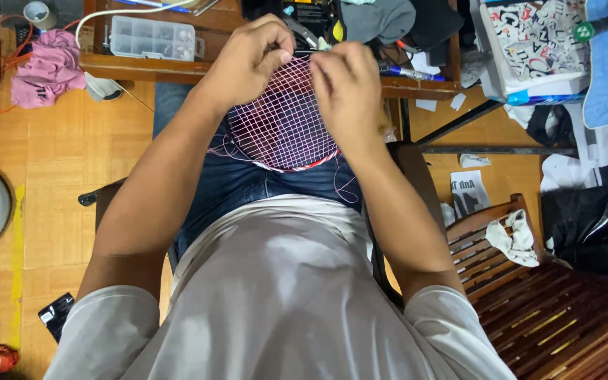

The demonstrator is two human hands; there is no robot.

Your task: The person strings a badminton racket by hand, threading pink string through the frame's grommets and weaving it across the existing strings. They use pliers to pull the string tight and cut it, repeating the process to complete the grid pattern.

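Two hands met over the far rim of a badminton racket head (283,119) that lay across our lap, on blue jeans (241,183), just near of a wooden table's (142,67) edge. On that table stood a clear plastic compartment box (150,37); what its cells held we could not make out. At the far right a printed bag (536,42) sat upright, its contents hidden.

Our left hand (248,60) curled down onto the strings at the far left of the frame, fingers bent and pressing the string bed; whether they pinched a single string we could not tell. Our right hand (346,88) covered the far right side, fingertips drawn together at the topmost strings, apparently nipping one.

Pale pinkish strings crossed in a tight grid inside a dark frame, whose near rim showed red-and-white wrapping. Loose string ends trailed over the jeans. A pink cloth (47,70) lay on the floor at far left, and a slatted wooden bench (550,309) stood near right.
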